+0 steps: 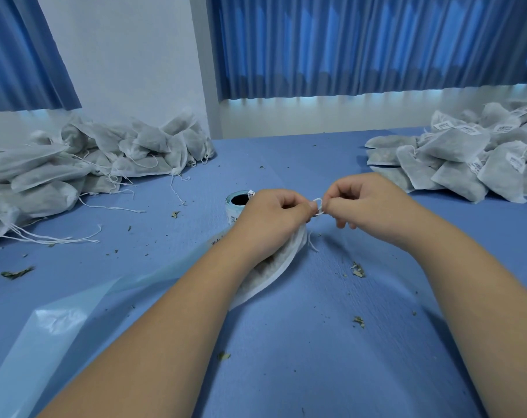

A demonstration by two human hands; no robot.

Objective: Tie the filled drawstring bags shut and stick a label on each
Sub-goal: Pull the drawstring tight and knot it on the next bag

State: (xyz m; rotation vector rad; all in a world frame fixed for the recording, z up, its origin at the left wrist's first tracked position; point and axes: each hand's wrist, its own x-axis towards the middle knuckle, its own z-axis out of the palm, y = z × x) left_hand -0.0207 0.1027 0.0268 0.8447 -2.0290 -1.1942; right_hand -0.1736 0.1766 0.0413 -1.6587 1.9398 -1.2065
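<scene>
A white drawstring bag (275, 271) filled with dried leaves lies on the blue table, partly under my left wrist. My left hand (274, 218) grips the bag's neck and pinches its white string (318, 206). My right hand (366, 203) pinches the same string from the other side, and a small loop shows between the fingertips. A loose string end (312, 244) hangs beside the bag. Behind my left hand stands the roll of labels (236, 203), its pale blue backing strip (84, 306) trailing toward the near left.
A pile of unlabelled filled bags (84, 164) with loose strings lies at the left. A pile of labelled bags (473, 155) lies at the far right. Dried leaf bits (358, 270) are scattered over the blue table (316, 357). Blue curtains hang behind.
</scene>
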